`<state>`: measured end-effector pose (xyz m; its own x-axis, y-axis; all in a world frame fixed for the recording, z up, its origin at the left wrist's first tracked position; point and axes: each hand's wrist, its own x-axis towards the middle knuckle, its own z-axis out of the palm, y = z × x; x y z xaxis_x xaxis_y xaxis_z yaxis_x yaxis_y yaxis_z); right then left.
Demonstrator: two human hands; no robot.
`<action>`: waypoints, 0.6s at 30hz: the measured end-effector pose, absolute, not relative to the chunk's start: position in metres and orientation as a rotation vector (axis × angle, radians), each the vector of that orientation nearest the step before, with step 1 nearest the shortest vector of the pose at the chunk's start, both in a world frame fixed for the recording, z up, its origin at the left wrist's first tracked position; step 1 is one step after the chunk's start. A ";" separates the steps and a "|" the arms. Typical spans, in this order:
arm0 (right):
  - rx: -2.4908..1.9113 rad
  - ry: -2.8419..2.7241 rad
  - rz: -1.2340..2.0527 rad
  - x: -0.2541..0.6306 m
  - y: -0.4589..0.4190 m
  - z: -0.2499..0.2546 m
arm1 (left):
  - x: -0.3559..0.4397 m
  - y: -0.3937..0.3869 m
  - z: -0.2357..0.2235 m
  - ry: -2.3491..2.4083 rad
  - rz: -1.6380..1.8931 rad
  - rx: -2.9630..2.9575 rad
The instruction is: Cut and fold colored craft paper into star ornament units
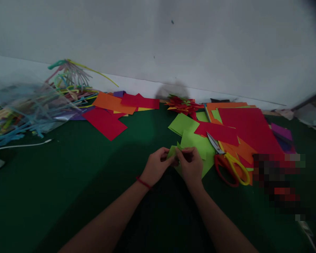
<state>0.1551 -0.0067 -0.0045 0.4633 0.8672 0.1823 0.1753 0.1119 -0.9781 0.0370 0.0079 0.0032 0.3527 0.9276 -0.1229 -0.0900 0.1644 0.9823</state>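
Both my hands pinch a small piece of light green paper, which looks partly folded. My left hand is closed on its left side, thumb towards the middle. Closed at the other side, my right hand has thumb and fingertips on the same piece; the fingers hide part of it. Just behind and under my right hand lie larger light green sheets and smaller green squares. To the right rest scissors with one red and one yellow handle, blades pointing away from me.
Red sheets and orange pieces are stacked at the right. A pile of folded red and green paper sits by the wall. Loose red paper lies left of it. Pipe cleaners and clear plastic crowd the far left.
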 end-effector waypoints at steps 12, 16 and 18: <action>-1.408 -1.013 0.637 0.154 -0.011 -0.001 | 0.038 0.009 0.006 0.873 0.833 1.050; -1.373 -1.019 0.726 0.155 -0.010 0.002 | 0.034 0.012 0.006 0.834 0.820 1.059; -1.315 -0.988 0.846 0.157 -0.008 0.004 | 0.032 0.013 0.005 0.824 0.823 1.070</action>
